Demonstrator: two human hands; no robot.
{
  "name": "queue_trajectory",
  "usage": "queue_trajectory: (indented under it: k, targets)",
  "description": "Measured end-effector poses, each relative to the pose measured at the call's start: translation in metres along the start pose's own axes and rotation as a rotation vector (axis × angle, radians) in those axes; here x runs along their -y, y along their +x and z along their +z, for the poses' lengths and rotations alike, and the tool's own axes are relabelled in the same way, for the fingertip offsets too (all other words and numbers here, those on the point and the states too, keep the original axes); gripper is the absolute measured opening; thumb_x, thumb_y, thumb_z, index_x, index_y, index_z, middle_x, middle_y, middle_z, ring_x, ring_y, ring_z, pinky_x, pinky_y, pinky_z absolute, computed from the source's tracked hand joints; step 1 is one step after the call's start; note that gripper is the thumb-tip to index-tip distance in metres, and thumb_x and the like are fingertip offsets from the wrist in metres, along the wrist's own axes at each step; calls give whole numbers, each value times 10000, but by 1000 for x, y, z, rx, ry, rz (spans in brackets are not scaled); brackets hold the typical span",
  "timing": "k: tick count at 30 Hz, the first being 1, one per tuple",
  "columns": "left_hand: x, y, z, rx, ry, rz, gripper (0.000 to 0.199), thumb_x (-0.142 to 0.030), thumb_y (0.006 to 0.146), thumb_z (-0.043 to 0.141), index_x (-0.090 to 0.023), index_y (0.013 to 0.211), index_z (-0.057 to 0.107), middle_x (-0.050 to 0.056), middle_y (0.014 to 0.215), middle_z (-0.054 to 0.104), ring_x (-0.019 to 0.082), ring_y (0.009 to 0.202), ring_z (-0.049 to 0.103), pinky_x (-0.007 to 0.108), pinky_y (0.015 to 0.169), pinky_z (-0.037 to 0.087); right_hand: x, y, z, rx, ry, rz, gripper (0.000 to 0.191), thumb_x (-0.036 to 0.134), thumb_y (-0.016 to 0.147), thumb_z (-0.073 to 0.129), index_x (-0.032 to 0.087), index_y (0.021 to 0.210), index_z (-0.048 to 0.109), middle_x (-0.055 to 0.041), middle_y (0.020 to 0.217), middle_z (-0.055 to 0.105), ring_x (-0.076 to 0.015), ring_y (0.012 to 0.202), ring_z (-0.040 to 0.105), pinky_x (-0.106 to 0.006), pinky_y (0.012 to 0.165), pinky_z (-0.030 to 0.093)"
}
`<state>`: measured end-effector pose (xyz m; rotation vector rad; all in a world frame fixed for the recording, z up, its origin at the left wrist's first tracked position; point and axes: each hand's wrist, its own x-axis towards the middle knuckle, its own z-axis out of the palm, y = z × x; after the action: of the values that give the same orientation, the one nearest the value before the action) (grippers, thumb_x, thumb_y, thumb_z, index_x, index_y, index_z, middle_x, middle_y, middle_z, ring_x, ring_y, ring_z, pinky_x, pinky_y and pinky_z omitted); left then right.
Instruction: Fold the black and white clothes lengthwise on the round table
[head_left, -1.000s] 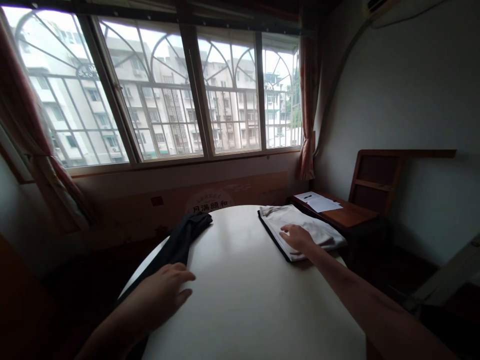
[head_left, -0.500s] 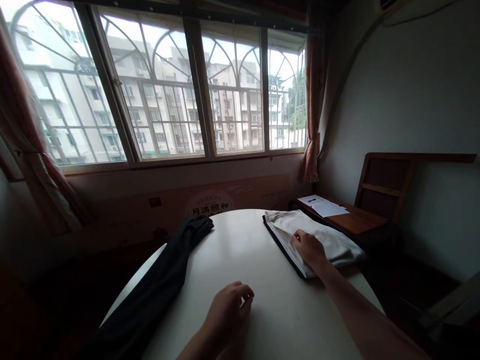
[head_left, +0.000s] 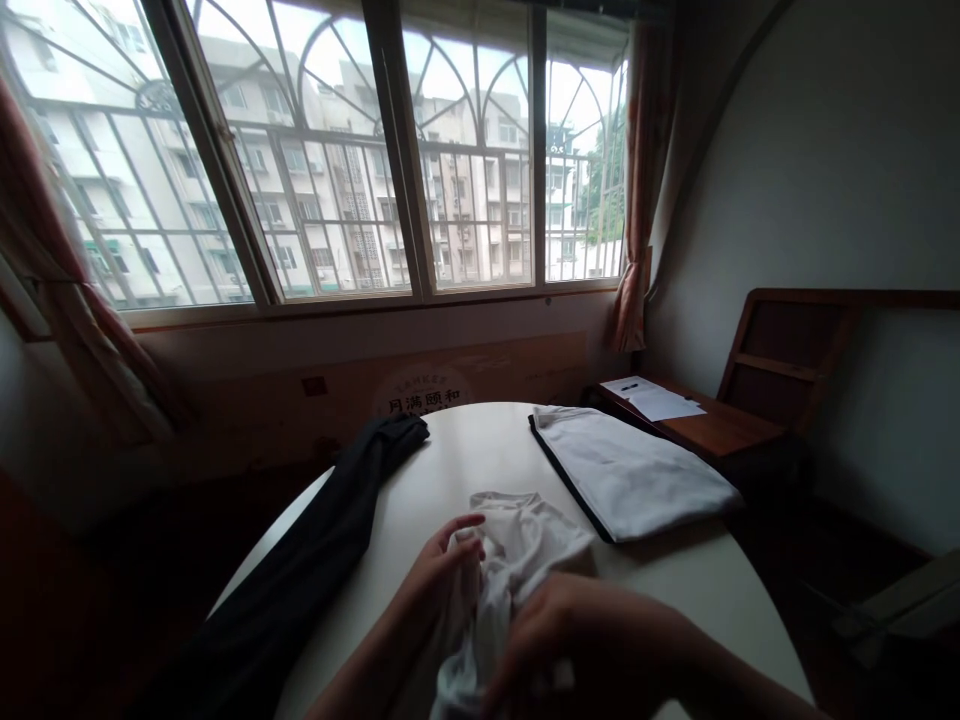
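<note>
A thin, crumpled white garment (head_left: 536, 530) lies loosely in front of me on the round white table (head_left: 480, 440). At its left edge is my left hand (head_left: 439, 565), thumb and forefinger closed around a fold of the fabric. My right hand (head_left: 566, 625) reaches across the near part of the garment, dark and somewhat blurred. Its fingers point down and curl into the bunched cloth, their tips partly hidden. To the right, a folded stack of white clothes (head_left: 637, 480) has a black layer showing along its left edge.
Dark trousers or a similar long dark garment (head_left: 330, 530) drape over the table's left side. Beyond the right edge stands a wooden bench (head_left: 727, 430) with papers (head_left: 664, 403) and a pen. A barred window (head_left: 472, 170) and tied curtains (head_left: 634, 270) are behind.
A white garment has come off the top of the right-hand stack and now lies before me. My right hand has moved left and nearer; my left hand has moved onto the cloth.
</note>
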<state>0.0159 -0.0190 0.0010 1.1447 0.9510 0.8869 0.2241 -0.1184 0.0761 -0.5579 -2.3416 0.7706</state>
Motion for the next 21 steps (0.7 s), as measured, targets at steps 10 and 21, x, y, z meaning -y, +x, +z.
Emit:
queue_trajectory:
  k: [10, 21]
  targets:
    - [-22, -21, 8, -22, -70, 3, 470, -592, 715, 767, -175, 913, 679, -49, 629, 499, 82, 512, 458, 205, 492, 403, -137, -12, -17, -282, -505, 608, 611, 256, 900, 560, 61, 1474, 489, -199, 1382, 597, -289, 1266, 570, -391, 1103, 431]
    - [-10, -22, 3, 234, 736, 38, 403, -576, 819, 572, -194, 692, 552, -25, 643, 520, 137, 608, 424, 254, 574, 331, -144, -1, -6, -146, -780, 652, 262, 186, 909, 498, 212, 985, 748, -93, 979, 738, -259, 1000, 648, -332, 854, 443]
